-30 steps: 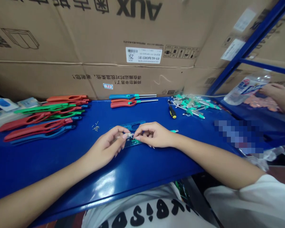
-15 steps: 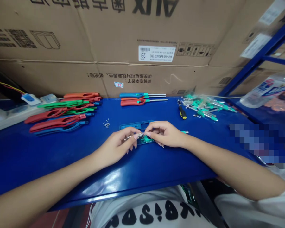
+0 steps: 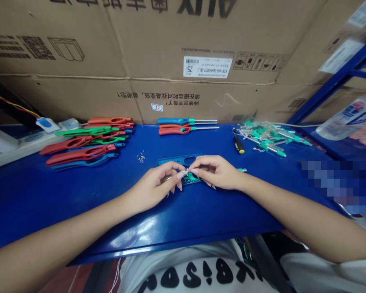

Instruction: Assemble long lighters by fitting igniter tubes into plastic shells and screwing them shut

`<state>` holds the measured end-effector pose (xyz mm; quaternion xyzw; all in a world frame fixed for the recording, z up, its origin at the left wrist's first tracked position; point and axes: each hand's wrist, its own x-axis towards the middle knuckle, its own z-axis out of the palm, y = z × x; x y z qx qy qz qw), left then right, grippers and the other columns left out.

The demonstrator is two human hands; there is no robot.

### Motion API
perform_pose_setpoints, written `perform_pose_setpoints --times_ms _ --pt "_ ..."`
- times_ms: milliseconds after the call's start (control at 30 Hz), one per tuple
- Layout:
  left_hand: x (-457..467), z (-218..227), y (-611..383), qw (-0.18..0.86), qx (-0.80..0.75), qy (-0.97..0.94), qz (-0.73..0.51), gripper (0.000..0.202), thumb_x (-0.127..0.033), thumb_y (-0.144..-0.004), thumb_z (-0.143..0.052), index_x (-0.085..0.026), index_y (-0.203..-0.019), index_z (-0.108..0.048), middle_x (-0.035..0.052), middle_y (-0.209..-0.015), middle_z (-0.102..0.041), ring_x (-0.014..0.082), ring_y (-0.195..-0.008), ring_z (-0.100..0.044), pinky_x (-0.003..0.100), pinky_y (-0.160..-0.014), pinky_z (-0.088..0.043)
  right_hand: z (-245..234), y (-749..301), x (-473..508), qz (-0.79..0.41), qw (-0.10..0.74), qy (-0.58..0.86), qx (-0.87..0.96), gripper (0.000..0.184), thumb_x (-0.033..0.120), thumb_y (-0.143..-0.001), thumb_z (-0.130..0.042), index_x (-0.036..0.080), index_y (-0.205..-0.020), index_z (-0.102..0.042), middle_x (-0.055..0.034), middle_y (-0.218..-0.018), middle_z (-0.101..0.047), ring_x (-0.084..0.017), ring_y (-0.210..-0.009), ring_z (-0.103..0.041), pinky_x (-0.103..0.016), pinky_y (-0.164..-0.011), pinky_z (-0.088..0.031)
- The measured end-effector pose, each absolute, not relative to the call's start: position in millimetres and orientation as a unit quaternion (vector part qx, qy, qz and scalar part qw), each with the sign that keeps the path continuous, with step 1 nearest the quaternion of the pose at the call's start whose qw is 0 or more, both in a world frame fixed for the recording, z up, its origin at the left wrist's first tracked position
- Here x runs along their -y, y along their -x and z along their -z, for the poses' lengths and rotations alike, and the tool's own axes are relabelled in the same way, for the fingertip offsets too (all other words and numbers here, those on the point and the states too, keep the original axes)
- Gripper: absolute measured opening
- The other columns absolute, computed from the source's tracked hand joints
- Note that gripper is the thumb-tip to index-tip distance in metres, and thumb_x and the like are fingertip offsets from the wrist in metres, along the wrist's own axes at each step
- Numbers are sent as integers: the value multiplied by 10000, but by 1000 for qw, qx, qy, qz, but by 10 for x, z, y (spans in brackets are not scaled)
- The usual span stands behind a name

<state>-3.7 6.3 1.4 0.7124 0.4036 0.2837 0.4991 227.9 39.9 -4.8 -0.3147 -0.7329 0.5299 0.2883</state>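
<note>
My left hand (image 3: pixel 151 183) is closed, its thumb and fingers pinching a small shiny lighter part (image 3: pixel 184 173). My right hand (image 3: pixel 218 172) is closed too, its fingertips meeting at the end of that part; what lies between them is too small to make out. Under both hands lies an open blue lighter casing (image 3: pixel 178 160), with a green inner piece (image 3: pixel 190 179) partly hidden by my fingers. A short green and metal tip (image 3: pixel 242 170) pokes out to the right of my right hand.
Left stand stacked lighter casings (image 3: pixel 79 154) in red, green and blue. Small screws (image 3: pixel 141 157) lie behind my left hand. Two lighters (image 3: pixel 187 129) lie by the cardboard box (image 3: pixel 152 61). A screwdriver (image 3: pixel 238 144) and a pile of green-and-metal lighter inserts (image 3: pixel 268 138) are at the right back.
The camera view has shifted slightly, so everything sits a little further right. Both hands keep nearly the same pinching pose over the casing.
</note>
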Motion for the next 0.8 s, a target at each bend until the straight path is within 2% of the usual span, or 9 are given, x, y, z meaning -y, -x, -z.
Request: perform_pose_setpoints --times_ms 200,500,800 --pt "-66 -8 48 497 -401 -720 -273 301 -420 -988 -517 -178 -1148 -598 22 -810 -701 127 -654 -603 244 -606 -487 37 -2275 -393 -523 283 320 737 212 366 -921 -638 154 -938 -652 49 -651 -563 -48 -427 -495 -167 -393 -401" --pt "-66 -21 41 507 -399 -710 -281 275 -403 -977 -523 -178 -1118 -597 20 -805 -692 125 -651 -592 243 -605 -486 45 -2280 -393 -524 290 312 737 208 374 -921 -631 167 -931 -646 13 -790 -610 -36 -438 -490 -166 -392 -395" --pt "-70 -24 37 517 -392 -707 -283 257 -381 -976 -540 -169 -1105 -610 21 -808 -698 116 -649 -581 239 -609 -485 48 -2274 -397 -515 291 304 747 188 348 -930 -615 162 -927 -648 22 -757 -589 -44 -447 -481 -188 -422 -384"
